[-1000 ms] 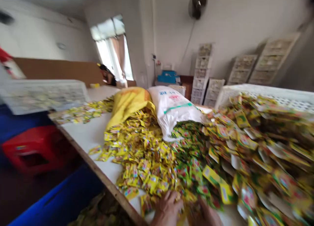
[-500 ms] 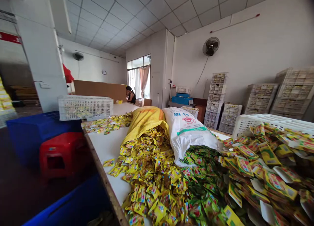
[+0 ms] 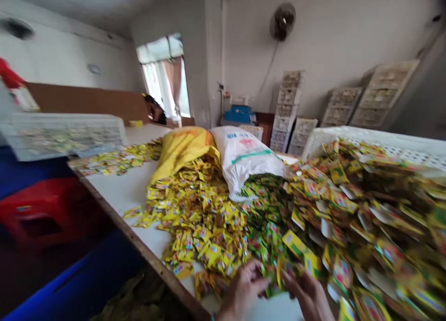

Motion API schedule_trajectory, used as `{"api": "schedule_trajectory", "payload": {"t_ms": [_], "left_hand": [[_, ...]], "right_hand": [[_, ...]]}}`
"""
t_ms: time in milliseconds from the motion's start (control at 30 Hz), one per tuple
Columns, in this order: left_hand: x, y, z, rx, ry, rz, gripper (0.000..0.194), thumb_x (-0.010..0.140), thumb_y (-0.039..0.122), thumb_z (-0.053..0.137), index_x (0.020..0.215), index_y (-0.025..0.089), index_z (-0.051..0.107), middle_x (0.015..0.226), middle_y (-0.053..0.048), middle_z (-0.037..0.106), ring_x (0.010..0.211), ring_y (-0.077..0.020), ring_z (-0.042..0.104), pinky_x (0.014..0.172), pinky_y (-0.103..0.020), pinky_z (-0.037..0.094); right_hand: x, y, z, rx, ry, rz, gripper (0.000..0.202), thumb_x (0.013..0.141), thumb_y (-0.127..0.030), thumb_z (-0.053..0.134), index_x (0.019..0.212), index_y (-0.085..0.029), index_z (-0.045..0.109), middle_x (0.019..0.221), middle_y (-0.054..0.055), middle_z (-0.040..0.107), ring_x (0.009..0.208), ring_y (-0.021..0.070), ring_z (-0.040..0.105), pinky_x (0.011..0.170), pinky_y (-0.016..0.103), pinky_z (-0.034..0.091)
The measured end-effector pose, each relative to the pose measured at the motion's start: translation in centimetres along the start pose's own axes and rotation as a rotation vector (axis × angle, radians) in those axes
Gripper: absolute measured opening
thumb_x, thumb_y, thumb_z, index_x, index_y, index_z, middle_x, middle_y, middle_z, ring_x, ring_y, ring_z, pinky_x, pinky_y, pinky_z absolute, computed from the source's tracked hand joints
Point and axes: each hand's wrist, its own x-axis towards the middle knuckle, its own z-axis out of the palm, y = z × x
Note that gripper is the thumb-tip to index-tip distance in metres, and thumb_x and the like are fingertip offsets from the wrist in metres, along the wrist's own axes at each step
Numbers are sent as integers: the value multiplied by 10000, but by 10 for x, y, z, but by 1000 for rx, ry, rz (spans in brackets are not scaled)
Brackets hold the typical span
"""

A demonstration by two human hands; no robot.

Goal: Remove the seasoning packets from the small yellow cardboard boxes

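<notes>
From my station I have a yellow packet (image 3: pixel 279 271) standing between the two grips, just at their fingertips, with green sachets (image 3: pixel 270 239) close behind it. The left grip (image 3: pixel 241 289) has its thumb and fingers partly curled beside the packet, and the right grip (image 3: pixel 310 291) reaches in from the other side with bent fingers; blur keeps me from telling whether either is clenched on anything. Just ahead of the left grip, yellow sachets (image 3: pixel 209 239) spread across the white table (image 3: pixel 109 186). Right beyond the right grip's fingers lie two flat cartons (image 3: pixel 294 243), and to that grip's right a heap of cartons (image 3: pixel 343 200) rises against a white crate (image 3: pixel 390 137). Farther ahead of both grips, a yellow sack (image 3: pixel 183 149) and a white sack (image 3: pixel 242 147) lie side by side, mouths toward me. Well left of the left grip, past the table edge, sits a red stool (image 3: pixel 42 202).
</notes>
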Motion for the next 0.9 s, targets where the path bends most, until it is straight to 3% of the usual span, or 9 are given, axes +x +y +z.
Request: {"api": "schedule_trajectory", "payload": {"t_ms": [100,167,333,467,567,633,800,900], "left_hand": [[-11,21,3,-65,63,44,285,662,400,745,778,167,628,646,28,603,626,-113,546,606,-211,409],[-10,25,-1,-70,80,22,267,653,375,744,756,171,604,669,41,589,643,-105,541,622,-203,423],[-10,19,-10,134,-49,-50,252,747,415,639,814,179,585,730,14,637,657,-146,603,597,-253,502],[-10,16,-7,437,-167,56,200,803,361,569,875,196,658,781,-29,699,696,-191,652,625,-293,531],[-8,15,2,523,-163,167,188,793,271,555,891,198,698,880,-50,728,842,-210,661,780,-316,521],[-9,15,9,448,-137,127,217,793,293,557,923,181,690,923,-62,729,873,-216,657,794,-328,518],[-13,15,24,153,-148,-16,304,722,327,655,962,144,611,872,-63,709,810,-191,649,713,-293,508],[-11,15,31,160,-157,-39,308,769,387,612,972,161,562,777,-27,682,692,-161,636,647,-275,485]], "right_hand": [[-6,-5,-6,193,51,115,478,659,-598,690,839,-161,617,720,51,642,652,191,593,592,282,478],[-7,-9,-12,181,49,112,487,656,-601,700,840,-162,592,700,38,627,673,188,589,625,281,471],[-13,-17,-27,95,-195,3,363,778,-509,653,892,-173,579,802,35,643,750,178,595,717,300,484],[-18,-31,-29,-203,-348,-196,149,831,-316,621,889,-180,618,1072,83,632,945,198,596,818,313,476],[-18,-35,-26,-371,-427,-152,59,817,-242,617,818,-182,613,838,39,649,793,171,586,752,293,469],[-17,-30,-24,-267,-383,-54,126,814,-298,628,814,-177,591,731,8,606,699,148,555,672,265,459],[-21,-5,-30,201,-348,66,339,709,-406,741,868,-176,551,773,-3,591,709,134,559,675,263,474],[-27,2,-45,254,-257,136,431,680,-396,753,1003,-191,554,761,-11,599,688,137,567,651,260,481]]}}
